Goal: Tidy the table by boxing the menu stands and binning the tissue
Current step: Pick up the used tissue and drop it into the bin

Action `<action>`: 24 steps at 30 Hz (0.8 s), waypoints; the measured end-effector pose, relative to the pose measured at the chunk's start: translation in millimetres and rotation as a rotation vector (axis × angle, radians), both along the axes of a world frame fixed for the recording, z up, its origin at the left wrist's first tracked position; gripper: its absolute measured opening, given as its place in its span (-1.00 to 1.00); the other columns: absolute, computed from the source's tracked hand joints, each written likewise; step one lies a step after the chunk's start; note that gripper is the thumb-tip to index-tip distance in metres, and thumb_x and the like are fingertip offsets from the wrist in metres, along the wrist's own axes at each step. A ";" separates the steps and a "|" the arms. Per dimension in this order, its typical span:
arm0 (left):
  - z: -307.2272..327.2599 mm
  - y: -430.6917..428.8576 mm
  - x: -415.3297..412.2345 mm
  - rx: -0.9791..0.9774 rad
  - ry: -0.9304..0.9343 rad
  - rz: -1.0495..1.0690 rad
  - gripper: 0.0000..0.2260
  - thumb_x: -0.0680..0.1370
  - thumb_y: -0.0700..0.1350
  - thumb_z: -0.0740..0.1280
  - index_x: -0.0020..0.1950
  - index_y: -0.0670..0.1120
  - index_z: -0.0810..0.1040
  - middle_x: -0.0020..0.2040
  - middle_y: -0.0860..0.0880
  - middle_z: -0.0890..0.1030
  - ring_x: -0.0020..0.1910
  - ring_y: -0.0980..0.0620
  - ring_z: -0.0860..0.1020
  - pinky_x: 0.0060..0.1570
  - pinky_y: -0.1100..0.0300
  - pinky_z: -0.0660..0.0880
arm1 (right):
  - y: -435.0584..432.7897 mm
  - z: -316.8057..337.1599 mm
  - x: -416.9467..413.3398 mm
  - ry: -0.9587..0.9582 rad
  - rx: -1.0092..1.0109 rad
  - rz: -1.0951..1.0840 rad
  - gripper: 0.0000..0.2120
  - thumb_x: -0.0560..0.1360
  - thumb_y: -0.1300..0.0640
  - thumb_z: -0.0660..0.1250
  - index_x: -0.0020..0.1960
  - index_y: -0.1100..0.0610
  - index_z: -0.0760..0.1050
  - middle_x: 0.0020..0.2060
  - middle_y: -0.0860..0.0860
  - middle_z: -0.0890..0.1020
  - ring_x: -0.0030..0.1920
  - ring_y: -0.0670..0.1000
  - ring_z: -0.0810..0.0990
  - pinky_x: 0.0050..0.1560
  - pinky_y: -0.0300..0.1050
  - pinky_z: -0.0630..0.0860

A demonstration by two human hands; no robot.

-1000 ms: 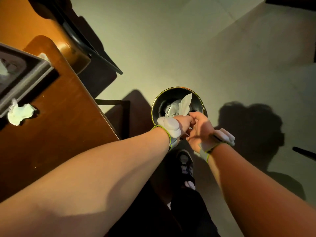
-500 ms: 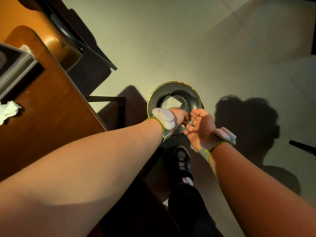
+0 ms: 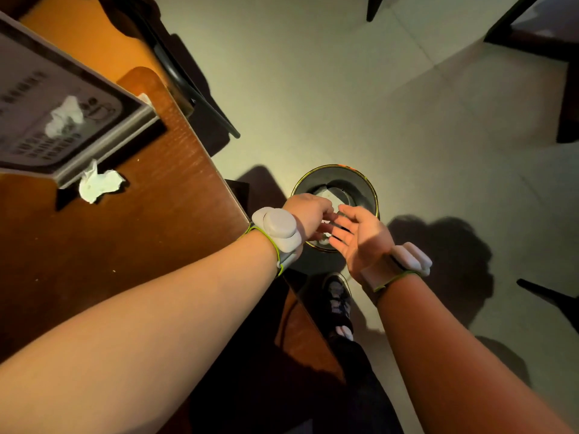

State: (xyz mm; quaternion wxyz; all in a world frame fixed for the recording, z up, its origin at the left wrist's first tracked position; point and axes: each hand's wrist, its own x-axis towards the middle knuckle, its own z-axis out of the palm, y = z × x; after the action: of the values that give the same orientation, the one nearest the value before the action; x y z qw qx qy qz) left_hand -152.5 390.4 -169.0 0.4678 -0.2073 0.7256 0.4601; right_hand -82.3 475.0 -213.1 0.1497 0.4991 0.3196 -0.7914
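A round black bin (image 3: 365, 186) with a thin gold rim stands on the floor beside the table corner, with pale tissue (image 3: 324, 192) lying inside it. Both my hands hover over its near rim. My left hand (image 3: 308, 214) has loosely bent fingers that touch the fingertips of my right hand (image 3: 360, 234), which is palm-up and spread; neither holds anything. A crumpled white tissue (image 3: 98, 184) lies on the brown table (image 3: 150, 233). Another tissue (image 3: 64, 115) rests on the printed menu stand (image 3: 37, 120) in the grey box (image 3: 106, 158).
The table's edge runs diagonally just left of the bin. A black chair frame (image 3: 194, 89) stands beyond the table corner. My shoe (image 3: 338, 296) is on the pale floor below the bin. Dark furniture legs (image 3: 551, 299) show at the right.
The tissue held over the bin by both hands has dropped inside. My right hand has turned palm-up and spread. The view has swung left, showing more of the table and box.
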 end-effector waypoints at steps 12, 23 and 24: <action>86.8 -57.9 8.1 0.024 0.121 0.134 -0.82 0.45 -0.26 0.28 -0.32 -0.07 0.52 -0.29 -0.11 0.57 -0.45 -0.03 0.48 -0.45 0.31 0.35 | -44.6 94.9 -4.4 0.023 0.104 0.105 -0.88 0.53 0.18 0.18 -0.02 0.11 0.49 -0.04 0.11 0.63 -0.02 0.10 0.60 0.02 -0.05 0.50; 123.8 -144.7 43.0 0.029 0.066 0.411 -0.83 0.46 -0.30 0.24 -0.27 -0.08 0.49 -0.28 -0.15 0.52 -0.49 0.01 0.44 -0.45 0.29 0.33 | -115.6 131.0 -20.2 0.048 0.210 0.275 -0.88 0.51 0.18 0.21 -0.06 0.17 0.51 -0.19 0.04 0.63 -0.22 0.01 0.62 -0.21 -0.16 0.51; 125.1 -157.0 45.9 0.021 0.056 0.443 -0.83 0.46 -0.30 0.25 -0.28 -0.08 0.50 -0.29 -0.12 0.54 -0.48 0.02 0.45 -0.43 0.29 0.35 | -124.9 133.5 -20.9 0.056 0.222 0.294 -0.88 0.49 0.17 0.22 -0.05 0.16 0.51 -0.18 0.04 0.64 -0.22 0.02 0.62 -0.21 -0.16 0.51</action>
State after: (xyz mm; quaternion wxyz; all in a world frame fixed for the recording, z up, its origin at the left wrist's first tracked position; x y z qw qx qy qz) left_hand -106.6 233.4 -43.9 0.3370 -0.3438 0.6702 0.5649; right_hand -103.2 350.2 -79.6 0.1989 0.4383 0.4784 -0.7345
